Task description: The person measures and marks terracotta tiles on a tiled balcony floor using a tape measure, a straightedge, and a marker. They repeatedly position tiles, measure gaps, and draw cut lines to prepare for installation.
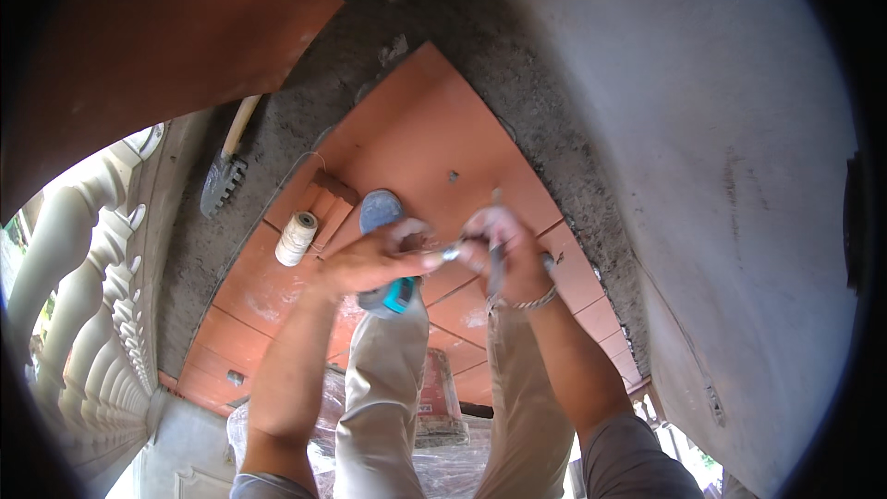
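Note:
My left hand and my right hand meet above the terracotta tiles, just in front of my knees. My left hand's fingers pinch a small silvery piece, which reaches toward my right fingertips. My right hand is closed around a slim dark tool that points down; motion blur hides its kind. A teal and dark case, like a tape measure, shows below my left hand, next to my knee; what supports it is hidden. Beyond my left hand sits a round grey-blue disc.
A spool of cream string stands beside a terracotta block. A notched trowel lies on rough grey mortar. White balusters line the left, a pale wall the right. A red bucket stands between my legs.

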Tool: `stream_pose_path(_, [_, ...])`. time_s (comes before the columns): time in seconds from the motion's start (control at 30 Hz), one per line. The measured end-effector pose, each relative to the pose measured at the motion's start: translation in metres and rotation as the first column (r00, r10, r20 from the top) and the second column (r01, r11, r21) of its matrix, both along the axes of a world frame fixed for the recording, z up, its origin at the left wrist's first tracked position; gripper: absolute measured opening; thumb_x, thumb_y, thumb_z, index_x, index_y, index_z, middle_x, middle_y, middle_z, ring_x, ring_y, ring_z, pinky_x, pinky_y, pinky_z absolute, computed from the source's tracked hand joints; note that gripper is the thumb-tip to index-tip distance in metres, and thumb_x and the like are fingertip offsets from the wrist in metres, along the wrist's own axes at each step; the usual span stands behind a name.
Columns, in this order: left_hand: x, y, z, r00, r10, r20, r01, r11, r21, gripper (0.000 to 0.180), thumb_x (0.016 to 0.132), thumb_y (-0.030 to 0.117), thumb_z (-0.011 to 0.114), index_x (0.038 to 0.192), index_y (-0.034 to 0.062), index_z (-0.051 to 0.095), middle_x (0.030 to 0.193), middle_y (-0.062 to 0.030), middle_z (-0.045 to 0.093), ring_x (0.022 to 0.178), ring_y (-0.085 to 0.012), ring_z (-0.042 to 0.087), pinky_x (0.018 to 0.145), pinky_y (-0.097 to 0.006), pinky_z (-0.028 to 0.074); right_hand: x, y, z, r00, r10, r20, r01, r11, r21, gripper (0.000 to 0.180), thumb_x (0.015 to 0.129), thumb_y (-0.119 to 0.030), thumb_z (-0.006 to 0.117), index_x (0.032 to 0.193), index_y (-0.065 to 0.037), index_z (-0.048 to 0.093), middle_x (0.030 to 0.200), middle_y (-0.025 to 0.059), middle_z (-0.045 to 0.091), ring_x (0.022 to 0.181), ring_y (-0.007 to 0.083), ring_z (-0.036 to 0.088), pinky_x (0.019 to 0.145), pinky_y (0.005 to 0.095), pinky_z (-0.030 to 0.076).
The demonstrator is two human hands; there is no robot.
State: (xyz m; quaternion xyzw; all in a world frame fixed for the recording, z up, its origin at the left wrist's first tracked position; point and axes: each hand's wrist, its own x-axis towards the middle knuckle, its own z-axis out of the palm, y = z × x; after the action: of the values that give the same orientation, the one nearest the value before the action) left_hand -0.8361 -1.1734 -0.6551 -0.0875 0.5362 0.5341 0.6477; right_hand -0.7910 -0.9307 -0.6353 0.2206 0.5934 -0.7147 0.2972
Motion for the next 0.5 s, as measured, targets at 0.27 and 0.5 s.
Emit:
stream_pose_path(0.27, [-0.019, -0.096, -0.050, 0.976, 0.002, -0.219, -0.098, 0.900, -0.425, 0.029, 0.087, 0.028, 0.075, 0.097, 0.0013, 0.074, 0.082, -0.0036, 0.068, 0.068, -0.0082, 0.060, 0.062, -0.027, 0.049, -0.039, 0.068, -0.058, 0.901, -0.431, 0.040, 0.382, 0.835, 0.397, 0.025, 0.091, -0.005, 0.068, 0.112, -0.002, 0.055, 0.090, 0.0020, 0.062, 0.075, 0.0073, 0.057, 0.061, 0.0232, 0.049])
stream_pose_path(0.5, [-0.056, -0.046, -0.136, 0.867, 0.318, -0.384, -0.470, 0.780, -0.414, 0.035, 0.092, 0.035, 0.069, 0.094, 0.0003, 0.072, 0.078, -0.0041, 0.066, 0.069, -0.0113, 0.059, 0.065, -0.030, 0.049, 0.054, 0.081, -0.066, 0.946, -0.276, 0.168, 0.213, 0.923, 0.320, 0.014, 0.091, 0.001, 0.060, 0.103, -0.001, 0.053, 0.087, -0.0011, 0.056, 0.075, 0.0081, 0.054, 0.064, 0.0220, 0.047])
